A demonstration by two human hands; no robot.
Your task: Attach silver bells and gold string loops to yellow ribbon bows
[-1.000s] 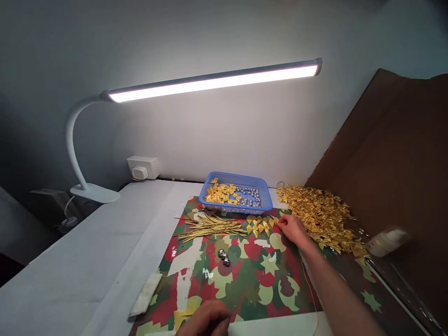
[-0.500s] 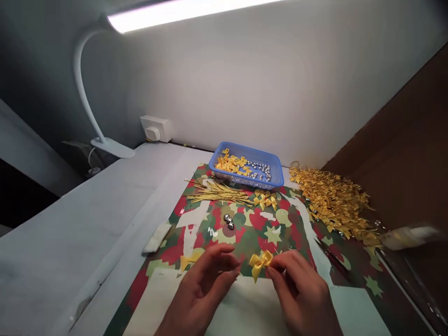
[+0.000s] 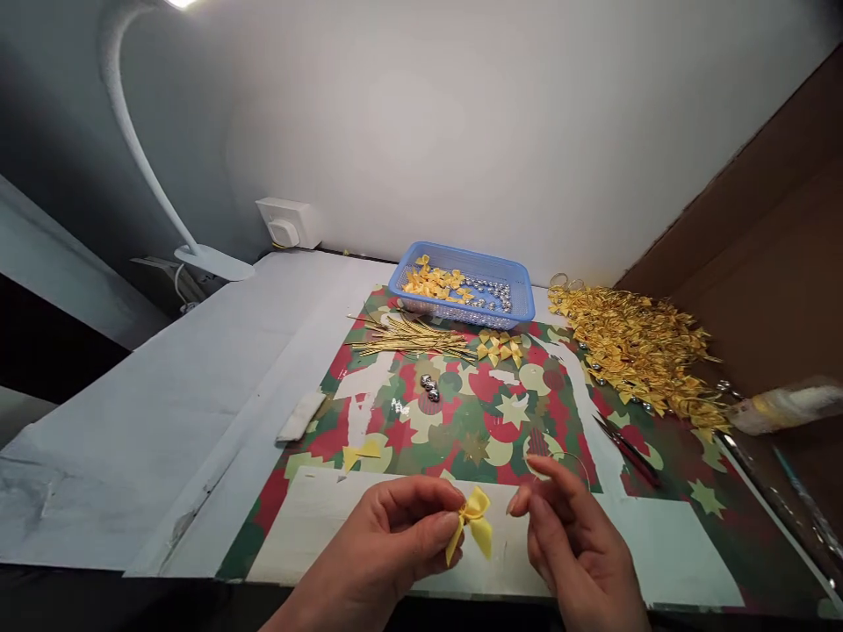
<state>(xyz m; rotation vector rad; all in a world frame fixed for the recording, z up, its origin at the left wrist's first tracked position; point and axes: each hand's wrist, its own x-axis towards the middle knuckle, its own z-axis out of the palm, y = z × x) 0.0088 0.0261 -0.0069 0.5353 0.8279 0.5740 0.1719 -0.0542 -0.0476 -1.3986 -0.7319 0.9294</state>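
The left hand point(image 3: 399, 537) pinches a yellow bow point(image 3: 479, 520). Near it, the right hand point(image 3: 572, 535) is half curled; from here I cannot tell if it grips the thread point(image 3: 583, 467).

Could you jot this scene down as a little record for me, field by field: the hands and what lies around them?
Left hand: pinching a yellow bow between thumb and fingers
Right hand: raised beside the bow, apart from it; a thin strand curves behind its fingers, grip unclear
Work surface: red and green patterned sheet
On the sheet: gold strips, several bows, shiny silver balls, dark pointed tool
Behind: blue basket holding more bows and silver balls
Far right: large heap of gold bows
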